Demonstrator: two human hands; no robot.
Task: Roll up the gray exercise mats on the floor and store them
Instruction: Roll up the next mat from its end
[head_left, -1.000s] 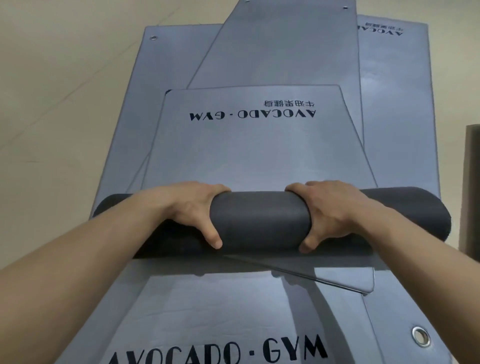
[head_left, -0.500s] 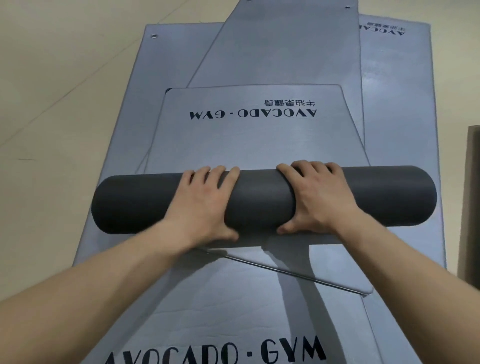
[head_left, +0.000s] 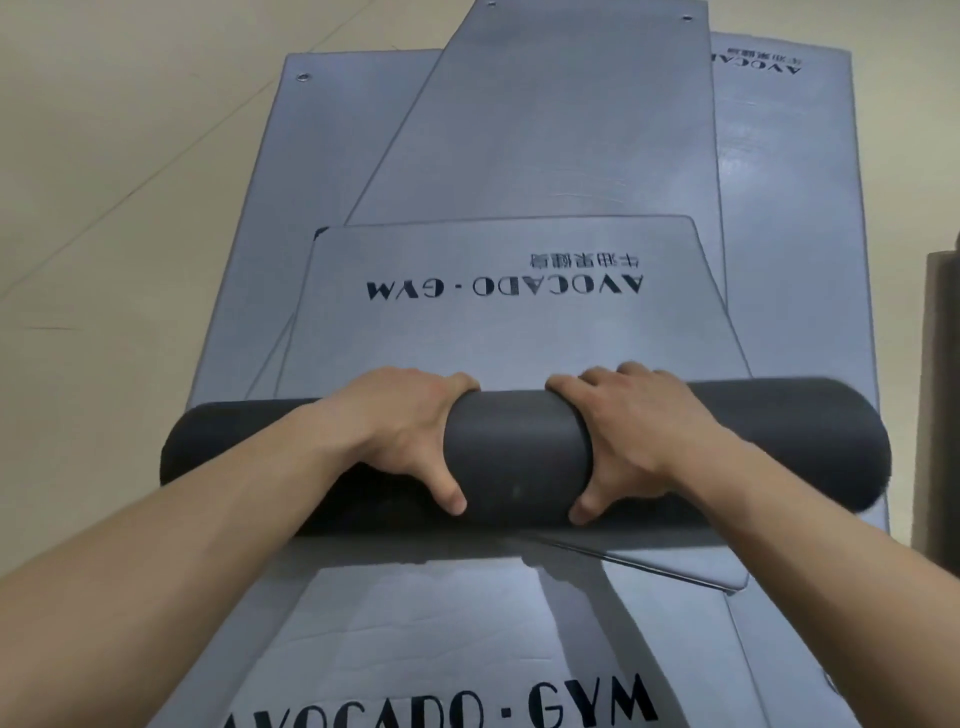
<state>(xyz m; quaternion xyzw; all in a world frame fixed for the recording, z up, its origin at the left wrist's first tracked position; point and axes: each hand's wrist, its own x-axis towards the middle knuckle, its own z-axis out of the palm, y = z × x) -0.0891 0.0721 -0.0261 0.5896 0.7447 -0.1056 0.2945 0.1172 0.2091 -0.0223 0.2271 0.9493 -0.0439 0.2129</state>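
Note:
A dark gray roll (head_left: 517, 457) of the top mat lies crosswise in front of me. Both hands grip it near its middle. My left hand (head_left: 410, 431) has its fingers curled over the far side and its thumb on the near side. My right hand (head_left: 628, 431) holds it the same way. Beyond the roll, the unrolled end of this mat (head_left: 498, 332) lies flat with upside-down "AVOCADO · GYM" print. Several other gray mats lie underneath, one (head_left: 561, 130) skewed at the far end, another (head_left: 415, 639) spread flat at my feet.
Beige tiled floor (head_left: 114, 208) surrounds the mats on the left and far side. A dark upright object (head_left: 940, 395) stands at the right edge, cut off by the frame. Metal eyelets (head_left: 303, 77) mark the far mat corners.
Half a second ago both hands lay flat on top of the roll with fingers spread. Now they are wrapped round it again, thumbs toward me. The unrolled end looks shorter than one second ago.

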